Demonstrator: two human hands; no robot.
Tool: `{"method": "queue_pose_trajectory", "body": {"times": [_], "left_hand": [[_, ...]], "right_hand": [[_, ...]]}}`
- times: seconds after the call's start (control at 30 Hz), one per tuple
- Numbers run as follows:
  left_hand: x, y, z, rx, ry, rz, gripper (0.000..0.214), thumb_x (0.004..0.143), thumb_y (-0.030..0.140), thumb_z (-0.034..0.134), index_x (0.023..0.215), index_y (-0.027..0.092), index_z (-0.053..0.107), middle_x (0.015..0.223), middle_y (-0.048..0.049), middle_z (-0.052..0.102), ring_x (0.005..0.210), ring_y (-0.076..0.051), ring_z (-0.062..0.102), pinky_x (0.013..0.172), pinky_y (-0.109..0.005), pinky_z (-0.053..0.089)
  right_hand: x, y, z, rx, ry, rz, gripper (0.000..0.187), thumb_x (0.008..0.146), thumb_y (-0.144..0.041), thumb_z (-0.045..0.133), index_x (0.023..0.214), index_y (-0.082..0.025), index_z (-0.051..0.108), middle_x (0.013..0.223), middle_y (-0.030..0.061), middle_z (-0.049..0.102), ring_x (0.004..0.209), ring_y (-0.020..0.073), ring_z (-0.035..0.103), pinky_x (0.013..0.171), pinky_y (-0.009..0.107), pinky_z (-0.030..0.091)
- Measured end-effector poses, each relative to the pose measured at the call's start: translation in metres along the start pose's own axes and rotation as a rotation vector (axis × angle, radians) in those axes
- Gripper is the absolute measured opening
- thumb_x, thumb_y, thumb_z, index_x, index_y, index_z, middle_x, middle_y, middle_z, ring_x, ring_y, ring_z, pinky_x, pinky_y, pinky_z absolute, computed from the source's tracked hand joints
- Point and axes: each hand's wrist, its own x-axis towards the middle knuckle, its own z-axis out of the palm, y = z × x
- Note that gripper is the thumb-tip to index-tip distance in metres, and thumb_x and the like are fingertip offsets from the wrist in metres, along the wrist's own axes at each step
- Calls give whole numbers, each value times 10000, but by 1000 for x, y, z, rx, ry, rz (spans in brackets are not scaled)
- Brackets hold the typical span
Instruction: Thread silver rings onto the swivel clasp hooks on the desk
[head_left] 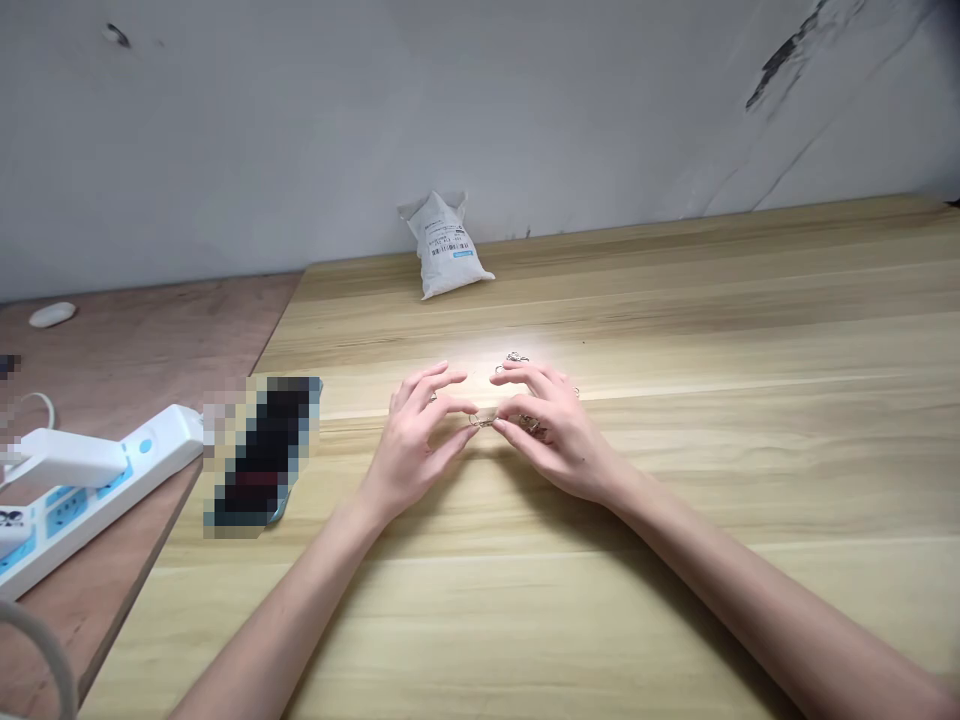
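Note:
My left hand (420, 430) and my right hand (551, 425) meet over the middle of a light wooden table (675, 330). Thumb and forefinger of each hand pinch the same small metal ring (484, 420) between them, just above the tabletop. A few more small metal rings (516, 357) lie on the wood just beyond my right hand, and some seem to lie under its fingers. A bright patch of light falls on the table around the fingertips.
A small white bag with a barcode label (446, 245) leans against the grey wall at the back. A blurred-out dark flat object (262, 450) lies at the table's left edge. A white power strip (90, 480) and a white oval object (52, 314) sit on the lower reddish table to the left.

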Motion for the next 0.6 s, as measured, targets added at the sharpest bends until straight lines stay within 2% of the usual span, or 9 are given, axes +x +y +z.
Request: {"method": "queue_pose_trajectory", "body": {"times": [0.07, 0.2, 0.33, 0.6], "left_hand": [[-1, -3, 0, -29, -73, 33, 178, 905, 221, 600, 1068, 256, 663, 1323, -70, 570, 1345, -250, 398, 1072, -473, 393], [-2, -8, 0, -6, -134, 53, 97, 899, 256, 618, 932, 258, 709, 1329, -55, 577, 1354, -262, 382, 1072, -505, 375], [-1, -9, -1, 5, -115, 37, 90, 885, 285, 641, 852, 235, 708, 1313, -67, 588, 1344, -274, 394, 1060, -513, 373], [2, -5, -6, 7, -22, 48, 108, 882, 277, 641, 806, 246, 710, 1261, -57, 611, 1327, -271, 416, 1073, -496, 353]], "right_hand": [[-1, 1, 0, -18, -36, -23, 87, 923, -214, 548, 884, -229, 625, 1239, 86, 594, 1273, 270, 466, 1031, 493, 368], [-2, 2, -2, -45, -82, -48, 97, 927, -220, 542, 875, -226, 625, 1252, 85, 581, 1293, 267, 439, 1054, 497, 337], [-1, 1, -4, -39, -76, -48, 100, 931, -219, 536, 880, -222, 623, 1252, 88, 575, 1290, 257, 441, 1069, 491, 323], [1, -1, -4, -6, -20, -15, 96, 916, -208, 550, 831, -225, 589, 1204, 78, 604, 1282, 261, 463, 1061, 498, 333]]}}
